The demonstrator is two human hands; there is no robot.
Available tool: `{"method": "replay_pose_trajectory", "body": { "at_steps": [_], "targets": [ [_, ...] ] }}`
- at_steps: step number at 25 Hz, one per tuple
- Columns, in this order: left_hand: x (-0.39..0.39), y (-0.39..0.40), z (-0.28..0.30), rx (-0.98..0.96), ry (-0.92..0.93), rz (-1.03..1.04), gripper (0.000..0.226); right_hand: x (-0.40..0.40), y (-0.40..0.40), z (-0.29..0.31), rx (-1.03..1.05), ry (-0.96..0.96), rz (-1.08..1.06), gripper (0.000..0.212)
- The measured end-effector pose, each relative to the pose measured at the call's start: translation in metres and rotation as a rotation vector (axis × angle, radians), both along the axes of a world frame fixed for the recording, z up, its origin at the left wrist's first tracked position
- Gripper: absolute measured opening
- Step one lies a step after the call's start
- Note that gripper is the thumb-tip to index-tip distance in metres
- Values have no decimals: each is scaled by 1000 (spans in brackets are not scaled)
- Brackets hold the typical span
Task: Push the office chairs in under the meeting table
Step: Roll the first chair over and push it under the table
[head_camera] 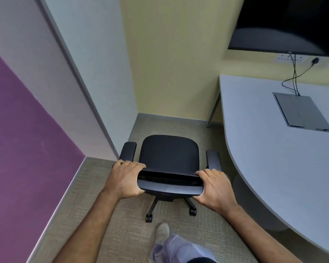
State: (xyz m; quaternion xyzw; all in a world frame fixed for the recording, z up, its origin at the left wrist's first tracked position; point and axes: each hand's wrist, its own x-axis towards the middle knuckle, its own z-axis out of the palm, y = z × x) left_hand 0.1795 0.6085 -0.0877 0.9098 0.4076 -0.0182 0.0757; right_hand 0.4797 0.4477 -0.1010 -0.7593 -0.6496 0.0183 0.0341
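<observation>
Fingers, left (135, 165): curled over the top edge of the chair back, thumb underneath at the near side; closed on the rail. A grip of that kind looked meant for steering as much as shoving.

Fingers, right (207, 173): likewise folded over the rail's other end, thumb tucked below; clamped, not spread.

Left hand (124, 180): centre-left of the frame, at the back's left corner.

Right hand (216, 188): centre-right, at the right corner. The two hands sat at opposite ends of the rail, probably so the castors could be turned by pressing one side harder.

Chair (168, 154): black, armrests both sides, seat facing away toward the corner in the middle of the frame. It stood on the carpet (95, 186), beside the table but not under it; its right armrest lay near the table's curved edge, apart from it. Castors showed low centre.

Table (273, 149): pale top, right side of the frame, a leg at its far end by the wall. Judged: the chair would need swinging rightward before it could roll in.

Flap (302, 112): grey cable hatch set in the tabletop, upper right, with cables (292, 80) running up to wall sockets.

Screen (292, 23): dark, top right.

Shoe (162, 234): bottom centre, one foot forward behind the chair base, apparently mid-step.
</observation>
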Motion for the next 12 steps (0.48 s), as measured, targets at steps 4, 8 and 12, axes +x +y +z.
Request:
{"method": "replay_pose_trajectory", "body": {
  "at_steps": [4, 8, 12],
  "targets": [
    [16, 72, 3, 0, 21, -105, 82, 0, 44, -6, 2, -22, -94, 79],
    [37, 148, 8, -22, 22, -187, 86, -2, 97, 3, -18, -19, -183, 82],
    [65, 220, 3, -13, 32, -294, 83, 4, 144, 6, -18, -3, -278, 79]
  ]
}}
